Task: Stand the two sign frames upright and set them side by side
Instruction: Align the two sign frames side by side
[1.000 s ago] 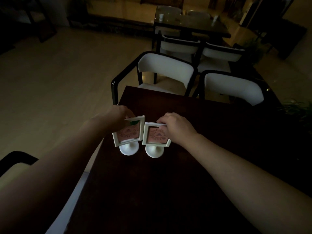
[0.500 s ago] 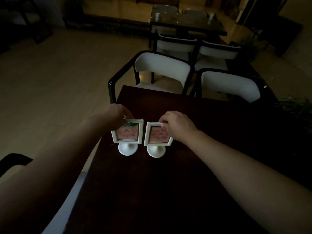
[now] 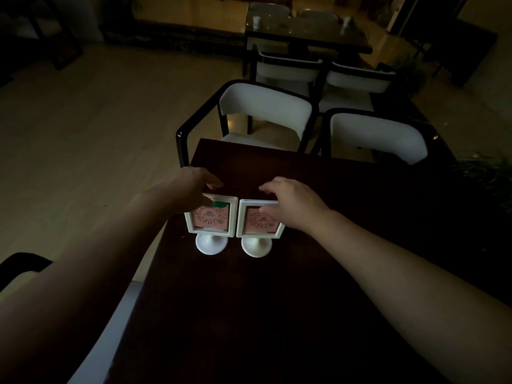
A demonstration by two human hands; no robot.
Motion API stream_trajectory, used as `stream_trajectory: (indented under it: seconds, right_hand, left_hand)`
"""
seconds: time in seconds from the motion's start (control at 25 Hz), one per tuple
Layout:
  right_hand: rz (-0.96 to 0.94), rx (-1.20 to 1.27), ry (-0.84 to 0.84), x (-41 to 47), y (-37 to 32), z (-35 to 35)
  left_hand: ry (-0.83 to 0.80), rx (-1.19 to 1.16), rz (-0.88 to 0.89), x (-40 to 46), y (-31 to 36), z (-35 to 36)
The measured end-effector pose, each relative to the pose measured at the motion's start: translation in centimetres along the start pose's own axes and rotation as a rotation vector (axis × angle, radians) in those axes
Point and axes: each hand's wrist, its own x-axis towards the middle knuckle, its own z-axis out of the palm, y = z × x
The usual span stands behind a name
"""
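Two white sign frames with pink cards stand upright on round white feet, side by side and almost touching, near the left edge of the dark table. My left hand hovers at the top of the left sign frame. Its thumb lies on the frame's front while its fingers are spread behind, off the frame. My right hand is at the top right of the right sign frame in the same way: the thumb lies against the card and the fingers are lifted clear behind it.
Two white-backed chairs stand at the table's far edge. Further back is another dark table with two more chairs. A plant is at the right. Pale floor lies to the left.
The left frame went from tilted to straight and both frames came closer together. Both hands have loosened, and their fingers have lifted off the frame tops.
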Motion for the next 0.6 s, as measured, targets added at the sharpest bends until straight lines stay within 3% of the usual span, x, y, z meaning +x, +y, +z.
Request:
stream_trajectory:
  seconds: [0.6]
  right_hand:
    - [0.007,-0.059,-0.002,-0.1,-0.1,-0.1]
  left_hand:
    - [0.023,0.086,-0.008,1.4,-0.3,1.2]
